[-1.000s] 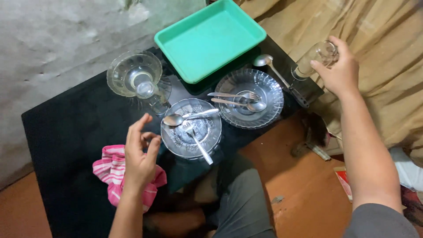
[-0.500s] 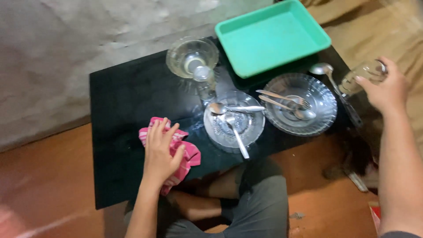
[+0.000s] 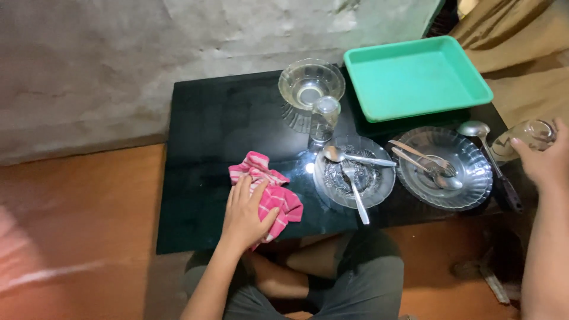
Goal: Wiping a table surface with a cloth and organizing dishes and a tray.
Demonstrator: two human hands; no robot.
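My left hand (image 3: 246, 216) rests palm down on a pink and white striped cloth (image 3: 274, 191) lying on the black glossy table (image 3: 213, 148). My right hand (image 3: 544, 159) grips a clear drinking glass (image 3: 526, 137), tilted, at the table's right edge. Two clear glass plates lie side by side: the near-centre plate (image 3: 379, 186) carries a spoon (image 3: 355, 157) and a fork (image 3: 355, 188), the right plate (image 3: 474, 178) holds more cutlery.
A green plastic tray (image 3: 415, 77) sits at the back right. A clear glass bowl (image 3: 311, 83) and an upright tumbler (image 3: 325, 118) stand behind the plates. A ladle (image 3: 492, 160) lies at the right edge. A grey wall is behind; an orange floor and my knees are below.
My left hand came down from mid-air onto the striped cloth. The camera view swung left, so the table shifted right. My right hand kept hold of the glass.
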